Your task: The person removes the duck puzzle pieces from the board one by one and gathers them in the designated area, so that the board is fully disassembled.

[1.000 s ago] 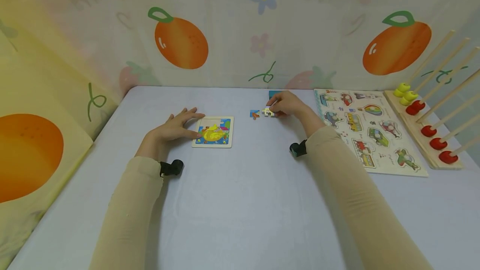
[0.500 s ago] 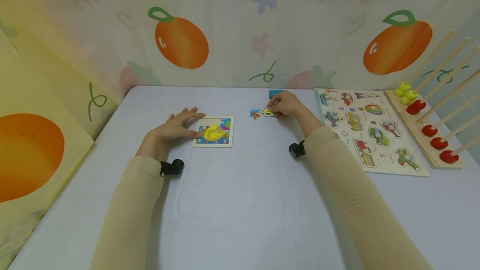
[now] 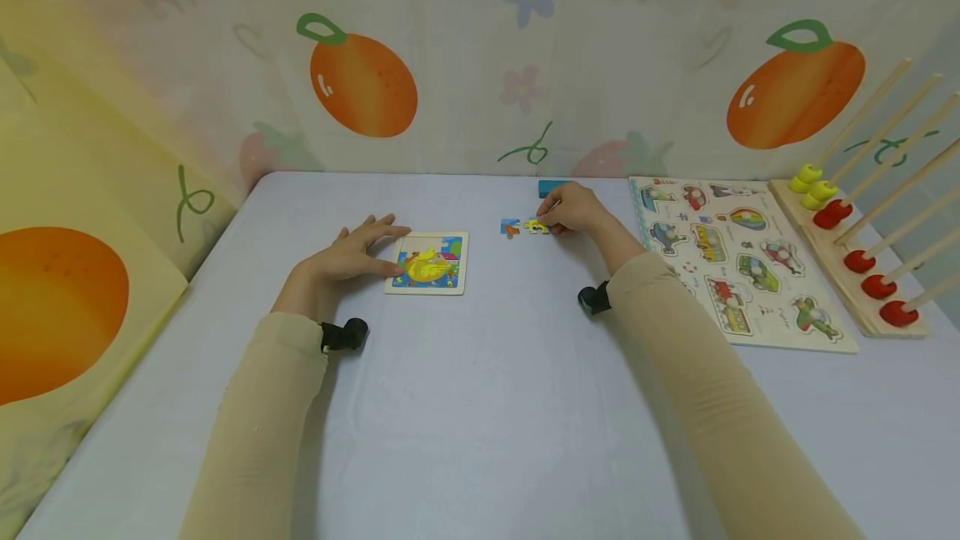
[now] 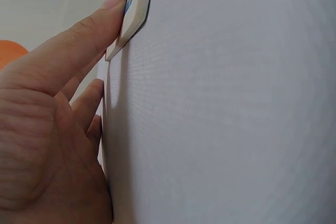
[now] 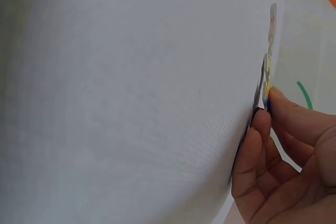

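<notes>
A small framed jigsaw puzzle (image 3: 427,267) with a yellow bird picture lies flat left of centre on the table. My left hand (image 3: 352,248) rests at its left side, fingers spread and thumb on the frame's edge; the left wrist view shows the thumb against the frame corner (image 4: 137,11). Further right, my right hand (image 3: 573,211) pinches a yellow jigsaw piece (image 3: 536,226) between thumb and fingers, slightly raised in the right wrist view. Just left of it is a blue and orange jigsaw piece (image 3: 510,227); whether the two pieces touch I cannot tell.
A blue object (image 3: 552,188) is partly hidden behind the right hand. To the right lies a picture board (image 3: 765,307) with vehicle shapes. Beyond it stands a wooden peg rack (image 3: 840,261) with red and yellow beads. A printed cloth (image 3: 457,57) hangs behind the table.
The yellow jigsaw piece has tilted in the right hand: earlier its top looked pale with glare, and now its colours show. The left hand and framed puzzle have stayed put.
</notes>
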A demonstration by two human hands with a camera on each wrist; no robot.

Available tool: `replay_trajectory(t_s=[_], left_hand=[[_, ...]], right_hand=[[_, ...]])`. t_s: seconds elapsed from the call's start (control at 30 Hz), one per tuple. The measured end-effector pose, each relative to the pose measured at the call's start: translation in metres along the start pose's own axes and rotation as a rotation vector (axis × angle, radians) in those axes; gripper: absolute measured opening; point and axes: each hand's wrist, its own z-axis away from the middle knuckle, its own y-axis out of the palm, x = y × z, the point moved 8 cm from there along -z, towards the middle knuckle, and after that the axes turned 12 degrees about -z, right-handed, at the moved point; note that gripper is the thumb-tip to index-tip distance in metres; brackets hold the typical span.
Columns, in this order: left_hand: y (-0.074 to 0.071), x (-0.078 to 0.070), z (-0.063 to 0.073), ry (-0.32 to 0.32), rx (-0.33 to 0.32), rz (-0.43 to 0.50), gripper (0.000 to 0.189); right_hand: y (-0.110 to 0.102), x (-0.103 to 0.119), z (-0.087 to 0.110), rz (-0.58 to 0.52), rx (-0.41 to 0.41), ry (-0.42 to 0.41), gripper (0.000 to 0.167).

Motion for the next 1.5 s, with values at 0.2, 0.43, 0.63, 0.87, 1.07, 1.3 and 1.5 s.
replay_trajectory(t_s=[0.2,0.43,0.63,0.87,1.07,1.3,1.5], left_hand=[[0.0,0.0,0.0,0.006,-0.001,0.001,0.07],[0.001,0.0,0.001,0.0,-0.001,0.021,0.07],[0.0,-0.001,0.002,0.0,-0.006,0.013,0.072],[-0.001,-0.002,0.002,0.001,-0.005,0.012,0.072],[-0.002,-0.002,0.002,0.002,-0.005,0.013,0.072],[-0.001,-0.001,0.002,0.003,-0.002,0.007,0.072],[-0.001,-0.001,0.001,0.002,-0.001,0.008,0.073]], right_hand=[[-0.001,0.001,0.002,0.018,-0.003,0.009,0.02],[0.0,0.002,0.004,0.031,-0.007,0.016,0.02],[0.0,0.002,0.005,0.028,-0.008,0.026,0.023],[-0.004,0.006,0.004,0.021,-0.061,-0.014,0.025],[-0.001,0.015,0.004,-0.037,-0.102,-0.063,0.022],[0.015,0.032,0.007,-0.08,-0.069,-0.099,0.021],[0.038,0.045,0.007,-0.119,-0.007,-0.103,0.02]])
